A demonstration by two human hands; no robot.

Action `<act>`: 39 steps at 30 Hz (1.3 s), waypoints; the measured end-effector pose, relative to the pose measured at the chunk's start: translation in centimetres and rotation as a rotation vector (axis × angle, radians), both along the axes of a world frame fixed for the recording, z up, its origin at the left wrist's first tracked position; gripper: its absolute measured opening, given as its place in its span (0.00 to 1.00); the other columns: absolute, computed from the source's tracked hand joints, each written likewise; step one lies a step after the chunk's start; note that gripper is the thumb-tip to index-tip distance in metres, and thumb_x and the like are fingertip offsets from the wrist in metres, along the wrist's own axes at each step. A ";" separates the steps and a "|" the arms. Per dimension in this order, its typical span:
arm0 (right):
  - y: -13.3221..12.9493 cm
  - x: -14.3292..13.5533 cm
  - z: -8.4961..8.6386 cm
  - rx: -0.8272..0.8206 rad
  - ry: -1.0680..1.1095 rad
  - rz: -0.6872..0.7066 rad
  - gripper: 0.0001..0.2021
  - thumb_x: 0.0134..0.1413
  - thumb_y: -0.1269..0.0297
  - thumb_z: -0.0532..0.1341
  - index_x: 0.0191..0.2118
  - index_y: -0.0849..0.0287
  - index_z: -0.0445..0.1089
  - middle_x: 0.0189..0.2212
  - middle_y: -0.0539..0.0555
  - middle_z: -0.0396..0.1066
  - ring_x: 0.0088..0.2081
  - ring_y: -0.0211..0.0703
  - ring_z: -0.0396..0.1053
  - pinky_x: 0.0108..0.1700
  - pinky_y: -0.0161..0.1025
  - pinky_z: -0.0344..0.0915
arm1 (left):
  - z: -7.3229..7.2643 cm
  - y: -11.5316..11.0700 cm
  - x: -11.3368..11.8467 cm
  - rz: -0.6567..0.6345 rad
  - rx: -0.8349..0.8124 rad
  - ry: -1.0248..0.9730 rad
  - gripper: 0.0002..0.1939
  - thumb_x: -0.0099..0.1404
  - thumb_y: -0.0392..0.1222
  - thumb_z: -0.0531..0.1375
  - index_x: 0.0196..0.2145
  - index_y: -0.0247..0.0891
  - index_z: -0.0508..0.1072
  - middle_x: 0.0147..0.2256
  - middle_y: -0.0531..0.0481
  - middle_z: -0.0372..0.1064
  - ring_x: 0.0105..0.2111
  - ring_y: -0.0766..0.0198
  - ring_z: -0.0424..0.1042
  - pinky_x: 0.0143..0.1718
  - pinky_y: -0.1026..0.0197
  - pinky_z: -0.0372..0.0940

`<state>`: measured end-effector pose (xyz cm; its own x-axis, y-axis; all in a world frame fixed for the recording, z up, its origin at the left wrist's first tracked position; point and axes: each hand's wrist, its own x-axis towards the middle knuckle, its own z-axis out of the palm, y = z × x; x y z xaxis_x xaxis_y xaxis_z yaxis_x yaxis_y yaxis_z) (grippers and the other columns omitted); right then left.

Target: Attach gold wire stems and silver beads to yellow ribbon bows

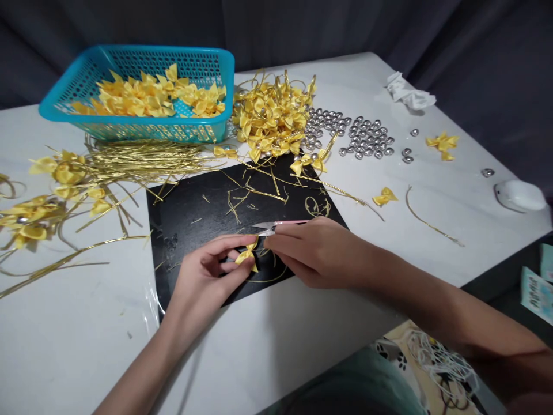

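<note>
Many yellow bows (138,98) sit in the blue basket (151,120) at 10 o'clock, maybe to stay together. The left hand (201,276) pinches one bow (244,257) at 7 o'clock, likely to keep it still near the small scissors (265,225) the right hand (322,253) grips.

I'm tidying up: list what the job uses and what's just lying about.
Likely in use:
yellow fabric bow, left hand
pink-handled metal snips, right hand
black mat
gold metallic strands
silver oval beads

Likely stray:
crumpled white tissue
rounded white plastic object
</note>
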<state>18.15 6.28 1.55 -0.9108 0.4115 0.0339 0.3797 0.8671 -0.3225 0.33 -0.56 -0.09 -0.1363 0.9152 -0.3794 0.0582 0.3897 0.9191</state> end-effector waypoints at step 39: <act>-2.6 -1.5 -2.1 0.293 0.179 0.034 0.11 0.55 0.78 0.43 0.31 0.63 0.60 0.18 0.50 0.63 0.16 0.36 0.56 0.20 0.37 0.41 | -0.2 -0.4 0.3 -0.041 0.135 0.172 0.09 0.51 0.34 0.62 0.32 0.39 0.79 0.34 0.49 0.75 0.29 0.69 0.72 0.26 0.71 0.67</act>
